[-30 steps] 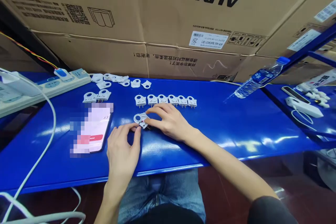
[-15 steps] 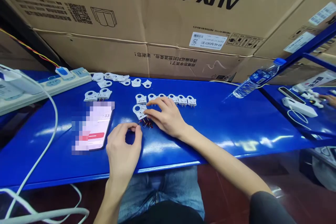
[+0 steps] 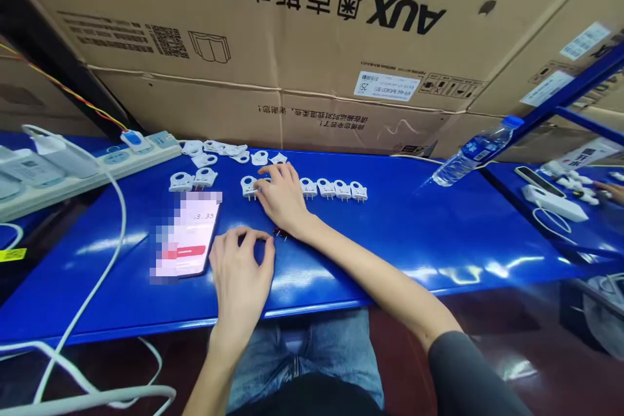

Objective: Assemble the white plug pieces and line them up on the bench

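Observation:
My right hand (image 3: 283, 198) reaches over the back row, its thumb and fingers closed at a white two-pin plug piece (image 3: 248, 187) with a round hole, at the row's left end. Several similar plug pieces (image 3: 325, 188) stand side by side to the right, some hidden behind the hand. My left hand (image 3: 241, 270) rests near the table's front, thumb and index fingertips brought together; what lies between them, if anything, is too small to make out. Small dark red parts with thin metal leads (image 3: 280, 233) lie between the hands, partly covered by my right wrist.
A phone (image 3: 190, 240) lies left of my left hand on the blue table (image 3: 414, 227). Loose white plug covers (image 3: 219, 149), two more plug pieces (image 3: 192, 180) and a power strip (image 3: 97, 172) are behind it. A water bottle (image 3: 475, 153) leans at right; cardboard boxes (image 3: 312, 45) stand behind.
My right hand has moved back and left, and the plug piece that was in front of the row now stands at its left end. The left hand stays nearly in place.

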The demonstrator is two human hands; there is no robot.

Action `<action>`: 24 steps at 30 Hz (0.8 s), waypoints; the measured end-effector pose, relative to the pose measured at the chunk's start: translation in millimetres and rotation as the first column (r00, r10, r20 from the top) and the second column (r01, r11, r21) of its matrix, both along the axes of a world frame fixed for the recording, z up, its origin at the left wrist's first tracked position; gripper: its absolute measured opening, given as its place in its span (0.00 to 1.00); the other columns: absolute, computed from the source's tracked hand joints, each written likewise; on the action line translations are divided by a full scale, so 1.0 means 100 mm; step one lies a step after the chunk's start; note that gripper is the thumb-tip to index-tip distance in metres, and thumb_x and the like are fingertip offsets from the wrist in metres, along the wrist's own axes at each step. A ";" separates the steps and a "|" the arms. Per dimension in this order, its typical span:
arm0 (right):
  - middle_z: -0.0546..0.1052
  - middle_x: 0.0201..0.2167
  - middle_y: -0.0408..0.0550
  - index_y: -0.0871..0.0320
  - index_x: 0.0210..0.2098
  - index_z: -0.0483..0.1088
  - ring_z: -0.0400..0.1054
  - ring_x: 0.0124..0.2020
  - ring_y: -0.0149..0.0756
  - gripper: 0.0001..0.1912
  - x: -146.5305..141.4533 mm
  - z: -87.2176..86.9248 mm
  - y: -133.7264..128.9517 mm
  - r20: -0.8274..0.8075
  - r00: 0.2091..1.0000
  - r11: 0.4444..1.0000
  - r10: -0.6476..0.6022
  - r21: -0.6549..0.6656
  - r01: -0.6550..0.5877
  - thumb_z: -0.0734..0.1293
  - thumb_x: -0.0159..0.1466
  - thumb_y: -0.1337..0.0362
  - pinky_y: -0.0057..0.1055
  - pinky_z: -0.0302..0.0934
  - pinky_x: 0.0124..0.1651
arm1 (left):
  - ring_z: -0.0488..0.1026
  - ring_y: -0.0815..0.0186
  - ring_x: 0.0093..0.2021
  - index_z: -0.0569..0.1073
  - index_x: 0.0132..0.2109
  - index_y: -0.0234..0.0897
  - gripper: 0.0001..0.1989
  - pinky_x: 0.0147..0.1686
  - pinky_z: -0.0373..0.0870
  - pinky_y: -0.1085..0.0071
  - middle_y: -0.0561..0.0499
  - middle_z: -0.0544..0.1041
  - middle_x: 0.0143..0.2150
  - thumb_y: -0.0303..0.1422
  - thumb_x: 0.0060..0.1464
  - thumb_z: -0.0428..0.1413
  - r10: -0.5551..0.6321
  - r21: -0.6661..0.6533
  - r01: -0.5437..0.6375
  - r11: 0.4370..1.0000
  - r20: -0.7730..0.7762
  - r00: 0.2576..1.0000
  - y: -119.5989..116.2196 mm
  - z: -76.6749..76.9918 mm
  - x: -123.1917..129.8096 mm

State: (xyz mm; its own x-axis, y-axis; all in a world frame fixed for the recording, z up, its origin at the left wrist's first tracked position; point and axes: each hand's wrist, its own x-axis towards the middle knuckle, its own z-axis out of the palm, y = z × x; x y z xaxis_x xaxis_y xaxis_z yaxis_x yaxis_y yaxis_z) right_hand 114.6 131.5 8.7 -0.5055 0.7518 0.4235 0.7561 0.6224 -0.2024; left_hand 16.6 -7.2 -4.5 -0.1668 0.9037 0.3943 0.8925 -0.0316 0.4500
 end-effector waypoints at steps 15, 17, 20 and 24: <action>0.74 0.62 0.56 0.53 0.58 0.75 0.61 0.66 0.56 0.17 0.93 0.15 -0.84 -0.032 0.986 0.986 -0.161 -0.037 0.160 0.67 0.72 0.61 0.64 0.49 0.73 | 0.74 0.51 0.47 0.74 0.56 0.39 0.16 0.53 0.67 0.53 0.44 0.79 0.45 0.40 0.67 0.52 -0.040 -0.036 0.042 0.998 0.046 0.998 -0.01 0.01 -0.01; 0.74 0.61 0.56 0.51 0.59 0.74 0.63 0.65 0.57 0.17 1.16 0.09 -1.14 -0.093 0.945 0.949 -0.313 -0.056 0.309 0.66 0.72 0.60 0.67 0.50 0.72 | 0.75 0.52 0.46 0.73 0.58 0.39 0.17 0.53 0.67 0.53 0.45 0.80 0.45 0.41 0.69 0.51 -0.057 -0.035 0.058 0.998 0.039 0.998 -0.01 0.00 0.00; 0.74 0.61 0.57 0.49 0.60 0.73 0.66 0.63 0.57 0.18 1.43 -0.07 -1.51 -0.180 0.855 0.871 -0.486 -0.182 0.457 0.64 0.73 0.55 0.65 0.60 0.67 | 0.76 0.51 0.48 0.76 0.54 0.41 0.15 0.54 0.66 0.53 0.45 0.81 0.46 0.40 0.70 0.49 -0.103 -0.040 0.103 0.994 0.012 0.995 0.00 -0.02 0.02; 0.75 0.61 0.56 0.50 0.59 0.73 0.68 0.64 0.55 0.20 1.55 -0.25 -1.72 -0.254 0.761 0.800 -0.597 -0.259 0.541 0.61 0.74 0.51 0.66 0.59 0.69 | 0.78 0.52 0.46 0.79 0.51 0.41 0.14 0.53 0.66 0.53 0.47 0.83 0.43 0.39 0.70 0.50 -0.124 -0.076 0.128 0.989 0.051 0.991 0.06 0.03 0.06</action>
State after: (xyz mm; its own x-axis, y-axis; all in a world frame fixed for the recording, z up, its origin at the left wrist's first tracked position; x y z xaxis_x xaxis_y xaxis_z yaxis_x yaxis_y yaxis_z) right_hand 269.3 -40.1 -16.2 0.1735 0.9285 0.3284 0.8398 0.0347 -0.5418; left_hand 22.6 -1.5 -1.3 -0.0658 0.9467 0.3153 0.8618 -0.1053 0.4962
